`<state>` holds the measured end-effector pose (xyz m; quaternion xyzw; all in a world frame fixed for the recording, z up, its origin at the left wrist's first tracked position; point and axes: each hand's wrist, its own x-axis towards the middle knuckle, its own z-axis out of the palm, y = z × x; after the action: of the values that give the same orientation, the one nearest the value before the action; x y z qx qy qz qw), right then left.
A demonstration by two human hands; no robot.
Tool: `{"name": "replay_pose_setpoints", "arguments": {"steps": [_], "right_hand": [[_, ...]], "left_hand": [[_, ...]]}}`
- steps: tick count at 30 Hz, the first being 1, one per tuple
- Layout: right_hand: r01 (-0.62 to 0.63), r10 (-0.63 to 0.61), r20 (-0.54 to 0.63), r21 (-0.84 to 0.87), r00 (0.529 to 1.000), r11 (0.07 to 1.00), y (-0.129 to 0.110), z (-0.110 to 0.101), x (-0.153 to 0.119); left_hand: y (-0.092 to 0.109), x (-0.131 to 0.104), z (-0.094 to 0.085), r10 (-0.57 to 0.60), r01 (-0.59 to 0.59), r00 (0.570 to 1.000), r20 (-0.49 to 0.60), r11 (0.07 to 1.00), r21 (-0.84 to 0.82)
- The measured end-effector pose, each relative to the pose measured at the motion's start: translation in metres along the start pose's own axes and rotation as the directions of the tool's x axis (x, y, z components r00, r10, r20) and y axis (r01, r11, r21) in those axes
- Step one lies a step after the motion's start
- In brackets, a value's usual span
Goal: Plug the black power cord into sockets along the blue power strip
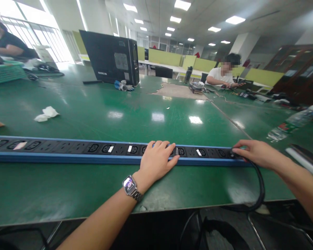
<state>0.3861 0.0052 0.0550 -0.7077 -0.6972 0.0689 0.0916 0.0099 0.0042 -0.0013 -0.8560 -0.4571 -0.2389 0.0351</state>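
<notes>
A long blue power strip (125,160) with a black face of several sockets runs across the table near its front edge. My left hand (158,158), a watch on its wrist, lies over the middle of the strip. Its fingers curl over the far edge and the thumb rests toward the near side. At the strip's right end my right hand (250,151) pinches at a small dark part where a thick black cable (262,185) comes out. The fingers partly hide that joint. From there the cable bends down past the table edge.
A black computer case (112,57) stands at the back, gloves (123,85) beside it. Crumpled tissue (47,113) lies left, a plastic bottle (293,121) right. A green basket (6,72) is far left. Two other people sit across the green table (146,119).
</notes>
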Motion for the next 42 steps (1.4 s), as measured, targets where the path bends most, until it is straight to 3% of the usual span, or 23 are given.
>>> {"name": "replay_pose_setpoints", "arguments": {"steps": [5, 8, 10, 13, 14, 16, 18, 20, 22, 24, 27, 30, 34, 38, 42], "right_hand": [[-0.005, -0.008, -0.09, -0.143, 0.996, 0.99, 0.0, 0.014, 0.001], [-0.028, 0.025, -0.033, -0.079, 0.999, 0.996, -0.005, -0.001, 0.0], [-0.073, 0.065, -0.112, -0.07, 0.992, 0.995, -0.017, -0.019, -0.001], [-0.12, 0.11, -0.295, -0.019, 0.949, 0.993, -0.062, -0.038, -0.01], [-0.068, 0.075, -0.271, 0.034, 0.96, 0.997, -0.084, -0.041, -0.015], [0.097, -0.079, -0.103, 0.181, 0.992, 0.979, -0.131, -0.039, -0.027], [0.252, -0.303, 0.065, 0.406, 0.951, 0.878, -0.172, -0.032, -0.038], [0.316, -0.43, 0.059, 0.592, 0.901, 0.742, -0.192, -0.022, -0.044], [0.313, -0.349, -0.073, 0.637, 0.934, 0.705, -0.187, -0.008, -0.042], [0.253, -0.153, -0.223, 0.543, 0.963, 0.801, -0.162, 0.013, -0.033], [0.141, -0.023, -0.378, 0.286, 0.925, 0.948, -0.118, 0.056, -0.018], [0.211, -0.127, -0.525, 0.103, 0.842, 0.972, -0.091, 0.093, -0.012], [0.25, -0.213, -0.645, -0.035, 0.734, 0.968, -0.087, 0.112, -0.012], [0.257, -0.236, -0.652, -0.065, 0.72, 0.964, -0.088, 0.112, -0.013], [0.262, -0.243, -0.653, -0.071, 0.717, 0.962, -0.087, 0.112, -0.013]], "left_hand": [[0.0, 0.0, 0.0, 0.004, -0.004, 1.0, 0.001, 1.0, 0.001], [-0.002, -0.001, 0.0, 0.001, -0.001, 1.0, 0.003, 1.0, -0.004], [-0.002, -0.001, 0.0, -0.008, 0.008, 1.0, 0.006, 1.0, -0.013], [0.006, 0.001, -0.003, -0.043, 0.04, 0.999, -0.029, 0.996, -0.077], [0.012, 0.002, -0.004, -0.049, 0.042, 0.997, -0.056, 0.992, -0.117], [0.025, 0.004, -0.01, -0.028, 0.003, 0.992, -0.124, 0.98, -0.197], [0.03, 0.002, -0.019, 0.02, -0.071, 0.978, -0.209, 0.969, -0.238], [0.02, -0.005, -0.032, 0.018, -0.092, 0.95, -0.313, 0.97, -0.226], [-0.007, -0.019, -0.047, -0.073, -0.013, 0.908, -0.413, 0.979, -0.201], [-0.043, -0.039, -0.062, -0.232, 0.151, 0.861, -0.453, 0.967, -0.207], [-0.093, -0.07, -0.075, -0.446, 0.336, 0.791, -0.419, 0.889, -0.311], [-0.119, -0.088, -0.074, -0.457, 0.347, 0.833, -0.31, 0.87, -0.35], [-0.123, -0.088, -0.064, -0.338, 0.285, 0.913, -0.228, 0.929, -0.237], [-0.121, -0.079, -0.066, -0.275, 0.242, 0.939, -0.206, 0.955, -0.174], [-0.129, -0.077, -0.075, -0.261, 0.236, 0.96, -0.099, 0.948, -0.212]]}}
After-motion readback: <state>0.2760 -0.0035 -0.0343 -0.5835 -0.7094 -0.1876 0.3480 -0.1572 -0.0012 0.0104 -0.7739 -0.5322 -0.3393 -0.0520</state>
